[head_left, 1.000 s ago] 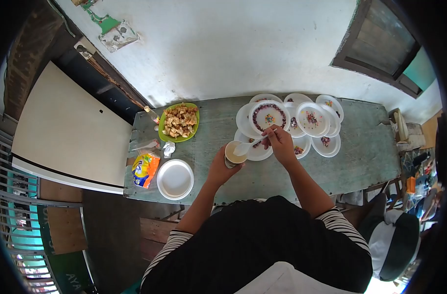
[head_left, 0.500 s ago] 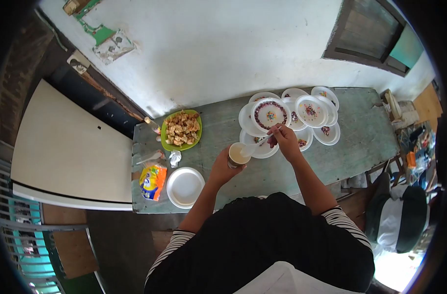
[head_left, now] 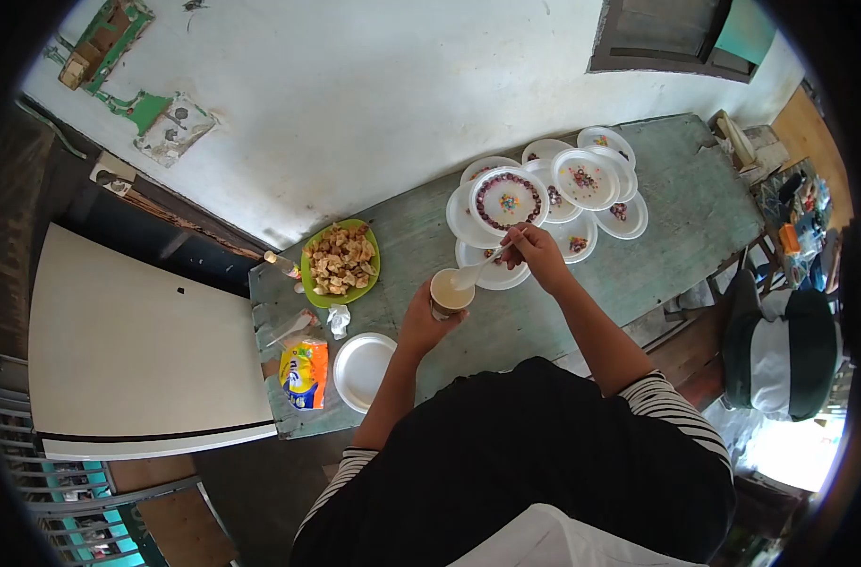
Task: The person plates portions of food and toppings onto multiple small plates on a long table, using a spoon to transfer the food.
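Note:
My left hand [head_left: 425,321] is wrapped round a paper cup [head_left: 451,294] with a pale creamy content. Between the fingers of my right hand [head_left: 534,253] is a white plastic spoon [head_left: 470,275], its bowl tilted down at the cup's rim. Just beyond my hands lie several white plates with small colourful pieces. The nearest raised plate [head_left: 492,210] has a ring of dark red pieces round a bright cluster. Another plate [head_left: 584,197] to the right carries a scattered cluster. Part of a lower plate [head_left: 508,278] shows under my right hand.
On the table's left stand a green plate [head_left: 376,267] of fried food [head_left: 340,260], a small bottle [head_left: 281,265], crumpled tissue [head_left: 339,321], an orange and yellow packet [head_left: 305,374] and white plates [head_left: 365,371]. A dark green and white chair [head_left: 797,354] is at the right, a wall behind.
The camera view has turned and shifted, so the table appears tilted more. Both hands keep their holds on the cup and spoon, and the spoon stays at the cup.

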